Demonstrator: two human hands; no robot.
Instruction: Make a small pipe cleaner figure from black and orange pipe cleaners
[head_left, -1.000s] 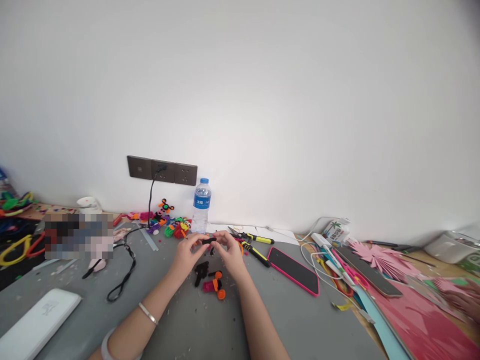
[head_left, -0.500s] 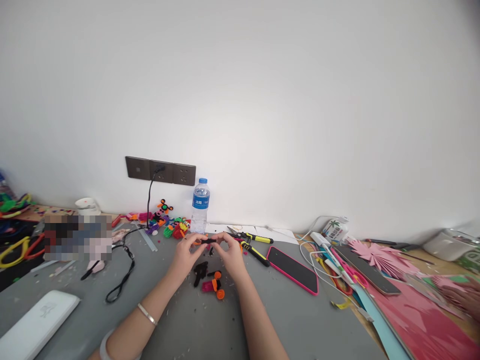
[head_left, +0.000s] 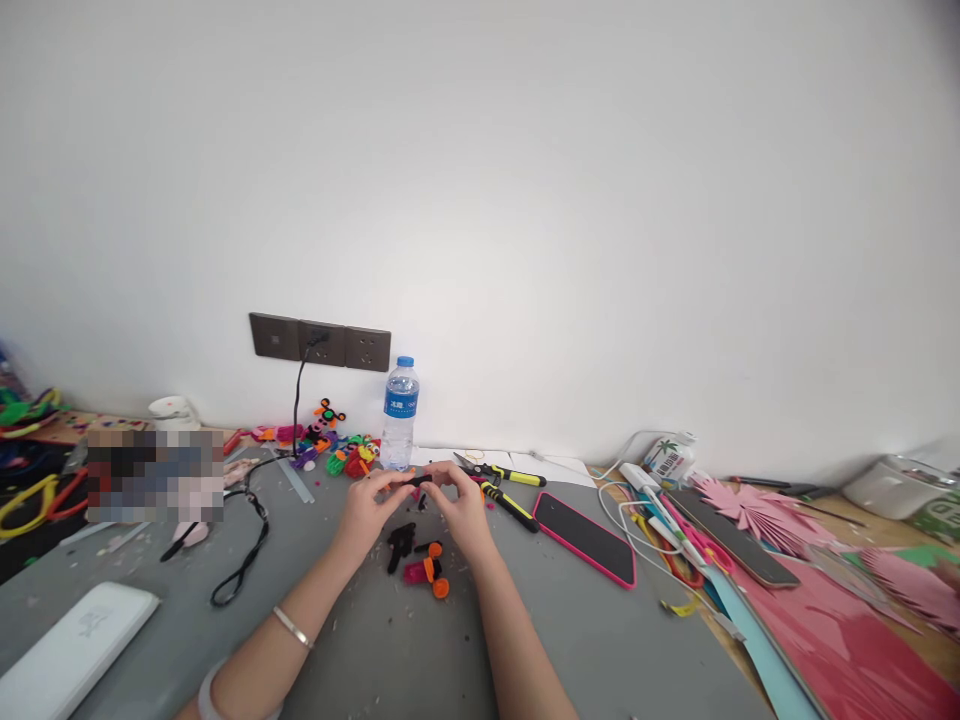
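Observation:
Between the fingertips of both hands is a short black fuzzy piece point(head_left: 420, 481) that looks like pipe cleaner. My left hand point(head_left: 366, 512) pinches its left end, and my right hand point(head_left: 465, 512) pinches the right end. Fingers cover part of it. On the grey mat point(head_left: 420, 660) just below the hands lie a black fuzzy bent piece point(head_left: 401, 547) and a magenta-and-orange pipe-cleaner figure point(head_left: 424, 572). Beyond my right hand rest yellow-and-black pliers point(head_left: 510, 505), their jaws pointing left.
A water bottle point(head_left: 401, 420) stands by the wall, beside colourful pipe-cleaner figures point(head_left: 352, 455). Right of the hands lies a pink-edged phone point(head_left: 585, 540). A black cord point(head_left: 259, 510) loops at left, near a white power bank point(head_left: 82, 650). Pink folded paper point(head_left: 757, 510) is at right.
Both hands keep hold of the black piece; my left hand's fingers have shifted slightly right along it. At the far right, another person's hand has drawn back from the pink folded paper.

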